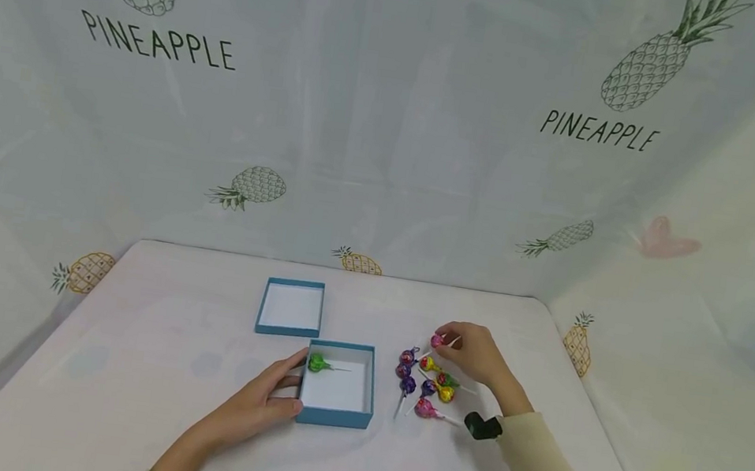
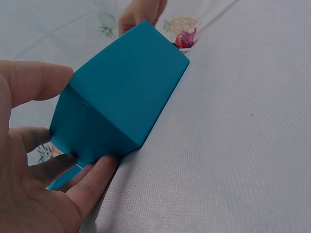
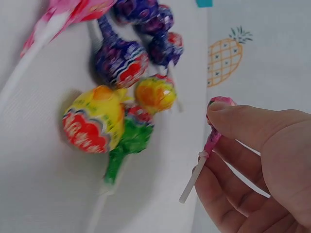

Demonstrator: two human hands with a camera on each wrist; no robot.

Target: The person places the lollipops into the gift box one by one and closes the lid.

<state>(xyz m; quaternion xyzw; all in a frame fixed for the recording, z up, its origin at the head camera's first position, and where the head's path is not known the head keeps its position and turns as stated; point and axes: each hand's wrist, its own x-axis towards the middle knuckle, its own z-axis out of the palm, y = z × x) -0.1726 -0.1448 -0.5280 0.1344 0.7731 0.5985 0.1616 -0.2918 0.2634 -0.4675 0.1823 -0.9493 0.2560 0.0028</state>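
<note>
My right hand (image 1: 474, 353) pinches a pink-wrapped lollipop (image 3: 212, 138) between thumb and fingers, its white stick pointing down in the right wrist view. Just below it lies a loose group of wrapped lollipops: purple (image 3: 121, 63), yellow (image 3: 95, 121), green (image 3: 133, 131) and pink (image 1: 426, 408). My left hand (image 1: 258, 403) rests against the left wall of an uncovered blue box (image 1: 333, 417), fingers spread along the side and thumb near the front corner. Inside this white-lined box, one green lollipop (image 1: 318, 363) lies near the left wall.
Behind the box lies a shallow blue lid (image 1: 288, 331), white inside facing up. A white cloth (image 1: 113, 392) covers the table, and a pineapple-printed curtain (image 1: 392, 126) hangs behind and along the sides.
</note>
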